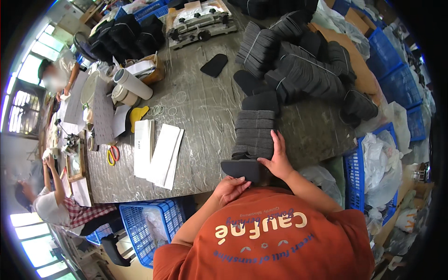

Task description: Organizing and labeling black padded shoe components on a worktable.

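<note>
A row of dark grey insole-shaped pads point(255, 133) stands packed face to face at the table's near edge. At its near end, a single dark grey pad point(240, 170) tilts toward me. My left hand point(232, 188) pinches this pad's lower edge between thumb and fingers. Along the right side of the row lies my right hand point(278, 156), its fingers stretched forward and its thumb on the pad's upper right end. Beyond the row lie more loose dark pads point(260, 101).
Tied bundles of dark pads point(303, 70) pile up at the far right. White paper stacks point(165, 155), scissors point(113, 155) and rubber bands point(157, 110) lie to the left. Blue crates point(148, 228) flank me. A metal fixture point(201, 28) stands at the back. Two other people work at the left.
</note>
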The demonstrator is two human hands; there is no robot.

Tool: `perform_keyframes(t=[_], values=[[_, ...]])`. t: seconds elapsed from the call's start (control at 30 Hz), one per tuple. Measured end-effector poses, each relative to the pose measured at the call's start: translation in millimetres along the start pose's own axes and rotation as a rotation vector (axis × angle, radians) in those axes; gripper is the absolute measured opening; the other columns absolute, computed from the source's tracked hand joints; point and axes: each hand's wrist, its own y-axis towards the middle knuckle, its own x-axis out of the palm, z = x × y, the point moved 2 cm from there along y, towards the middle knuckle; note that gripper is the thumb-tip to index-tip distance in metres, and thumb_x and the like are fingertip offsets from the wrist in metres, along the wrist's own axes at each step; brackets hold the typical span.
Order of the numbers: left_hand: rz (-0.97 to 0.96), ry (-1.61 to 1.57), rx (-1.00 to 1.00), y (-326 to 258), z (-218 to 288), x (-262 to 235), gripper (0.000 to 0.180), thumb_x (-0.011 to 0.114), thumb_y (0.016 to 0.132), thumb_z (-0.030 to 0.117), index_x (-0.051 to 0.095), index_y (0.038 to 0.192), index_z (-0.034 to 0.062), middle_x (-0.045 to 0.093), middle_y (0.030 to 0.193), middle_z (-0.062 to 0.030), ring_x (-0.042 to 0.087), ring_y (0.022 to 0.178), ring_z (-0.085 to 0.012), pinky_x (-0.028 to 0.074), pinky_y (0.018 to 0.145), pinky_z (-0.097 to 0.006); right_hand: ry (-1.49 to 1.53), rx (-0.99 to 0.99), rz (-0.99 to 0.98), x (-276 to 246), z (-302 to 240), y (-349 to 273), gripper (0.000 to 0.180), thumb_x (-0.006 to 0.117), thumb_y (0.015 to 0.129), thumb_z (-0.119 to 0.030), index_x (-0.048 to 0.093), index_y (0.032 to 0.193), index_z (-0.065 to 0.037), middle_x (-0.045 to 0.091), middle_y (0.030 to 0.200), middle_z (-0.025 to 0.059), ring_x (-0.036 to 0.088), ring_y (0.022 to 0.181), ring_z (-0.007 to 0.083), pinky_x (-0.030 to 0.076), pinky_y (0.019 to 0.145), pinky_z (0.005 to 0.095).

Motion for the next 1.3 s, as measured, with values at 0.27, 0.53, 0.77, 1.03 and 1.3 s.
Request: perform_keyframes(t=[0.27,0.53,0.77,1.03,1.3], values=[[-0.032,-0.038,-0.094,18,-30,7,0.026,0.05,0.087,-0.009,0.053,0.111,0.0005,0.057,0.111,-0.0125,0.059,0.1,-0.0238,0.052,0.092,-0.037,0.086,0.038,-0.047,-4,7,11,0.093,0.077,0.073,-0.021,0.017,0.143,-0.009,0.023,0.14,0.0191,0.026,0.131,0.0335,0.023,0.109,0.0416],[-0.056,-0.051,-0.027,17,-31,12,0.026,0.049,0.088,-0.008,0.054,0.111,0.0021,0.057,0.112,-0.0121,0.056,0.105,-0.0249,0.051,0.092,-0.039,0.093,0.038,-0.064,-4,8,10,0.095,0.078,0.071,-0.019,0.017,0.143,-0.011,0.024,0.14,0.0175,0.027,0.131,0.0324,0.023,0.109,0.0412],[0.013,-0.064,0.039,28,-25,15,0.031,0.049,0.088,-0.009,0.048,0.116,0.0039,0.054,0.114,-0.0115,0.055,0.105,-0.0251,0.051,0.092,-0.041,0.093,0.071,-0.048,-1,9,9,0.099,0.081,0.068,-0.018,0.018,0.144,-0.014,0.025,0.141,0.0161,0.027,0.131,0.0317,0.025,0.109,0.0414],[-0.018,-0.041,0.103,25,-18,20,0.022,0.052,0.086,-0.009,0.053,0.104,0.004,0.052,0.12,-0.0134,0.055,0.107,-0.0274,0.051,0.091,-0.043,0.117,0.06,-0.044,-4,12,9,0.098,0.08,0.068,-0.015,0.018,0.144,-0.013,0.025,0.14,0.0179,0.028,0.13,0.0336,0.025,0.109,0.0416],[-0.568,0.636,0.455,4,38,66,0.011,0.061,0.078,-0.007,0.062,0.081,0.0036,0.058,0.117,-0.014,0.058,0.106,-0.0267,0.047,0.091,-0.036,0.435,0.275,-0.079,-11,31,2,0.103,0.08,0.069,-0.022,0.012,0.146,-0.013,0.018,0.143,0.0203,0.023,0.133,0.0351,0.023,0.109,0.044]])
